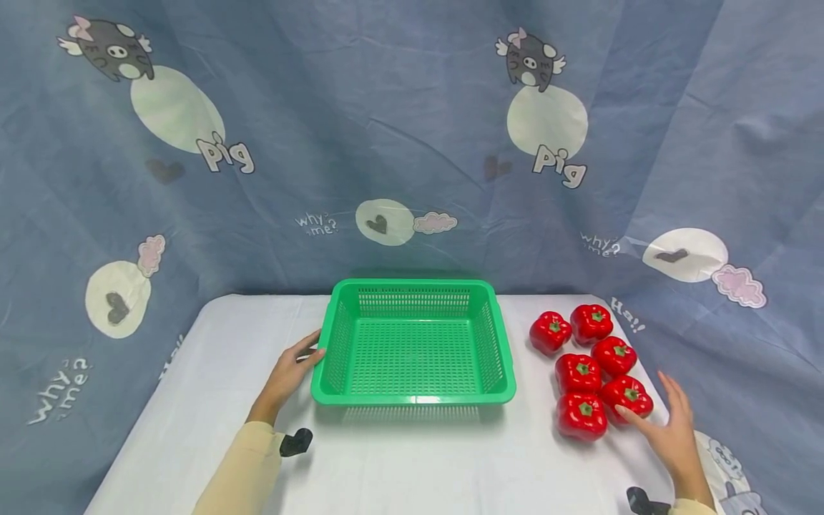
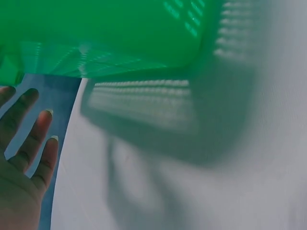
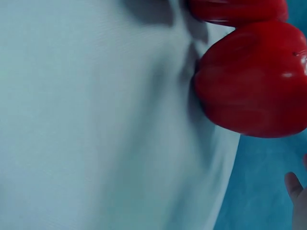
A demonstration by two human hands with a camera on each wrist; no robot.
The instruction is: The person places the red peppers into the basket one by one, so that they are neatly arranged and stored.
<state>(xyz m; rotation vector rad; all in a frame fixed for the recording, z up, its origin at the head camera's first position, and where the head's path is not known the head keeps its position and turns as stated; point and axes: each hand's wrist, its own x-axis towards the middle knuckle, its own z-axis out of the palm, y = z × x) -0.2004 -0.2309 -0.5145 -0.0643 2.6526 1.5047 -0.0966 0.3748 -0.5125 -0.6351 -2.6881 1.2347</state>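
Note:
A green plastic basket [image 1: 412,399] with slotted walls stands on the white table; its inside is bare. My left hand [image 1: 286,375] is at the basket's left side, fingertips against or just beside the rim. In the left wrist view that hand [image 2: 21,153] has its fingers spread and nearly straight below the basket wall [image 2: 120,43]. Several glossy red bell peppers [image 1: 579,372] with green stems cluster at the table's right. My right hand [image 1: 672,436] spreads its thumb and fingers around the near-right pepper [image 1: 626,397]; whether the thumb touches it, I cannot tell.
The white table [image 1: 412,465] has its right edge close beside the peppers. A blue cloth [image 1: 412,143] printed with pigs and hearts hangs behind and around the table. Black wrist cameras [image 1: 296,442] sit on both sleeves.

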